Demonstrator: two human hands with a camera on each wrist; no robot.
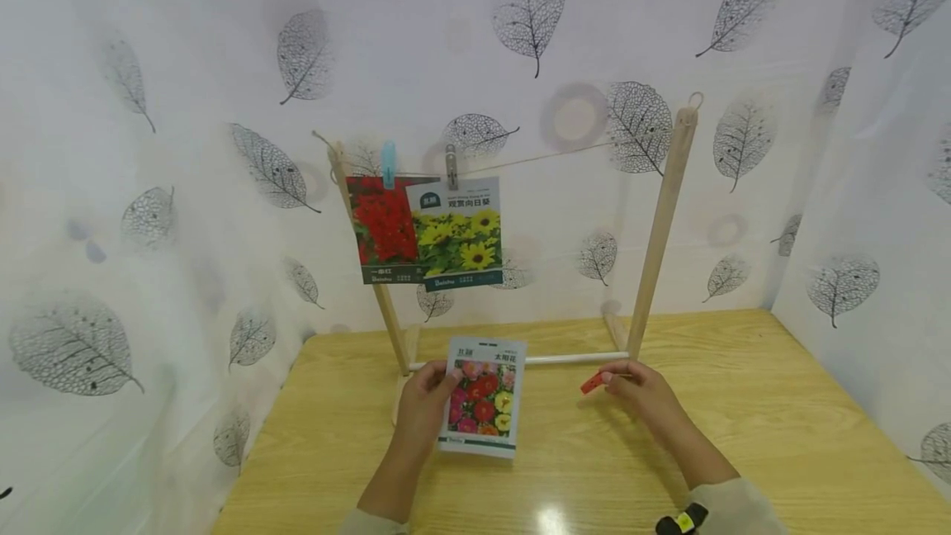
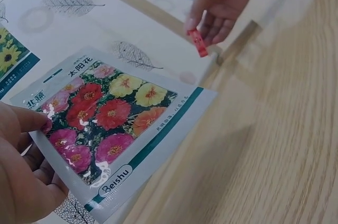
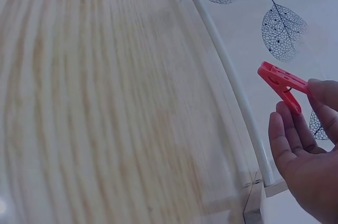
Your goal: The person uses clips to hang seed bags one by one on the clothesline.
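Note:
My left hand (image 1: 425, 411) pinches the left edge of a seed packet (image 1: 483, 399) printed with pink, red and yellow flowers, held above the table. In the left wrist view the thumb lies on the packet's (image 2: 113, 113) front, the other fingers behind it. To the right, my right hand (image 1: 645, 395) pinches a red clothespin (image 1: 592, 383) between thumb and fingers. The right wrist view shows that clothespin (image 3: 282, 85) from the side, its handle end by the thumb. Two more packets hang from a string: a red-flower packet (image 1: 382, 221) partly hidden behind a yellow sunflower packet (image 1: 461, 238).
A wooden frame stands at the back, with a left post (image 1: 386, 312), a right post (image 1: 664, 229) and a white bottom rod (image 1: 565, 358). A blue clip (image 1: 389, 165) and a grey clip (image 1: 451, 168) sit on the string (image 1: 550, 158). Leaf-patterned sheeting surrounds the wooden table (image 1: 743, 403).

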